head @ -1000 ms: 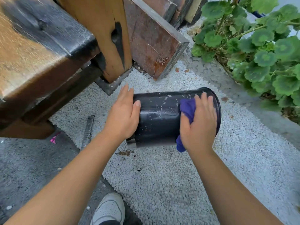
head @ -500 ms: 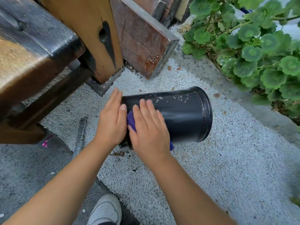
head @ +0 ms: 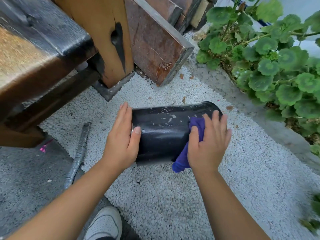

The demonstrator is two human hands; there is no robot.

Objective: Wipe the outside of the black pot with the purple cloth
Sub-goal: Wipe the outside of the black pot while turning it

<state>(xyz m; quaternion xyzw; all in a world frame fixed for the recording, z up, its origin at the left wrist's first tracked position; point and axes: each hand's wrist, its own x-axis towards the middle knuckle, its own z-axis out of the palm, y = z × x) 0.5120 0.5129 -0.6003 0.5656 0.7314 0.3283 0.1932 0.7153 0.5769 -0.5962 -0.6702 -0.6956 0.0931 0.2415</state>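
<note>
The black pot (head: 164,134) lies on its side on white gravel, its open rim to the right, with pale specks on its upper wall. My left hand (head: 122,141) rests flat against the pot's base end on the left, thumb on the wall. My right hand (head: 207,144) presses the purple cloth (head: 183,156) onto the pot's wall near the rim; the cloth bunches under my palm and hangs down past the pot's lower edge. The rim is partly hidden by my fingers.
A dark wooden bench (head: 34,54) and its post (head: 103,35) stand at the upper left, rusty slabs (head: 155,47) behind. A leafy green plant (head: 268,63) fills the right. A grey bar (head: 78,153) lies at the left; my white shoe (head: 103,224) is below.
My right hand with the cloth has slid from the pot's base end, beside my left hand, back to the rim end on the right. My left hand has stayed on the base.
</note>
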